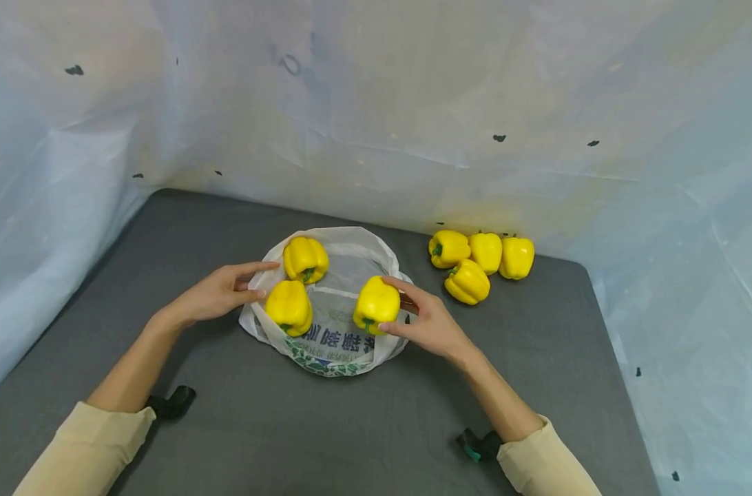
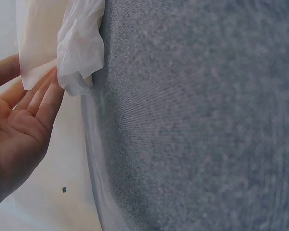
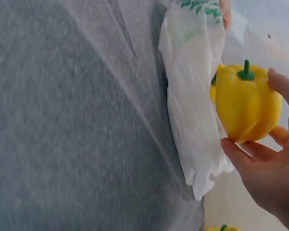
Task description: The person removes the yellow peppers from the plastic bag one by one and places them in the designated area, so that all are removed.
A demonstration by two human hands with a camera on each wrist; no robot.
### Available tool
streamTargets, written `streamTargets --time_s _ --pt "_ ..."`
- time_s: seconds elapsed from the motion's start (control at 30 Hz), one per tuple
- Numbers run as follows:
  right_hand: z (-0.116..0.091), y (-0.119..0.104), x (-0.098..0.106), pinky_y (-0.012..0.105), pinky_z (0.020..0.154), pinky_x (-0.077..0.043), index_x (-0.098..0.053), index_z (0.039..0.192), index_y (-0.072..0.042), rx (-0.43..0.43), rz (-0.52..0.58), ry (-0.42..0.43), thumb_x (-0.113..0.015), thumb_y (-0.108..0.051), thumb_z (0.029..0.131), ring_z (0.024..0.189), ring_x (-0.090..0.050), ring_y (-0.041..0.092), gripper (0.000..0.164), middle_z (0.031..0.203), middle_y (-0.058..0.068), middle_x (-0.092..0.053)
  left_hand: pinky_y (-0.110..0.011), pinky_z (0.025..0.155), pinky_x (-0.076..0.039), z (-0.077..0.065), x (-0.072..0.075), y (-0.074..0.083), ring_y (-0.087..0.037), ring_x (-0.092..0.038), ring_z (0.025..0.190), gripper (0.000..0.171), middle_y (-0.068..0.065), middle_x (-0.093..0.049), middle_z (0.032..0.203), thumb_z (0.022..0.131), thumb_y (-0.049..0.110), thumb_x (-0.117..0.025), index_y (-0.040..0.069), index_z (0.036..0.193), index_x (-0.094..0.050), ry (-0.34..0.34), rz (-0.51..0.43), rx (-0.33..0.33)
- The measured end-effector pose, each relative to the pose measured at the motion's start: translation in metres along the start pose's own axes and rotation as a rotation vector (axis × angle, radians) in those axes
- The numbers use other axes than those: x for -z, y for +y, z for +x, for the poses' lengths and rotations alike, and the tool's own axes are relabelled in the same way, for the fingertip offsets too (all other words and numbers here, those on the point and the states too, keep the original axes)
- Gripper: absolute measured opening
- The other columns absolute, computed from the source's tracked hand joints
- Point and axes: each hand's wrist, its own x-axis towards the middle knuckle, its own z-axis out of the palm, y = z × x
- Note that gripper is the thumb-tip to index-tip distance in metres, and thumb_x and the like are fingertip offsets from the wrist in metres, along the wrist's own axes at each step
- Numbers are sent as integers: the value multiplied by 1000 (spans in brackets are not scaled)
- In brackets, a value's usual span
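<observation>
A yellow bell pepper (image 1: pixel 377 305) is pinched between the thumb and fingers of my right hand (image 1: pixel 432 322), over the right part of a white plastic bag. Green stem up, the same pepper (image 3: pixel 249 103) shows beside the bag's outer side in the right wrist view. The bag (image 1: pixel 345 239) stands with its mouth spread wide on the table. Two more yellow bell peppers, one farther back (image 1: pixel 305 260) and one nearer (image 1: pixel 288 308), lie at its left side. My left hand (image 1: pixel 224 293), fingers fairly straight, touches the bag's left rim; plastic hides its fingertips in the left wrist view.
Several yellow bell peppers (image 1: pixel 486 253) sit grouped on the dark grey table (image 1: pixel 351 441), back right of the bag. Whitish plastic sheeting (image 1: pixel 382 103) hangs behind the table and along its sides. Black straps (image 1: pixel 174 403) are on both wrists.
</observation>
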Motion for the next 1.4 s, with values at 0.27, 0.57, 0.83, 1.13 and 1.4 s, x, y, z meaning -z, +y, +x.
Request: streamTargets --time_s 0.27,0.57,0.83,1.13,1.4 --pt "-8 2 20 41 106 -42 -43 151 -19 -30 -6 16 -80 -20 86 128 -53 22 75 146 1 -49 -25 43 -30 0 0 -1 -5 -23 44 56 1 -41 66 99 17 -63 14 151 -43 2 -13 3" --pt "-17 -31 43 42 106 -40 -40 150 0 -53 -85 11 -79 -9 86 129 -51 29 75 146 14 -47 -25 44 -31 3 1 -1 -5 -23 45 54 -10 -59 88 100 19 -63 15 151 -44 6 12 4" --pt "-21 -32 66 44 108 -38 -40 150 0 -42 -138 73 -79 -5 85 135 -45 30 75 150 16 -43 -27 49 -34 1 4 0 -8 -27 48 53 -1 -34 69 99 18 -63 16 149 -46 11 27 22" --pt "-30 -27 79 45 104 -40 -40 149 1 -30 -151 146 -78 -3 85 132 -47 35 75 148 19 -43 -31 64 -44 -1 6 0 -20 -46 66 52 -19 -49 135 100 14 -62 12 149 -46 14 37 16" --pt "-41 -22 92 47 105 -38 -39 149 2 -75 -197 235 -77 -3 86 130 -48 36 74 150 19 -41 -31 77 -46 0 7 1 -29 -56 98 52 -25 -42 149 99 12 -62 9 149 -46 18 40 12"
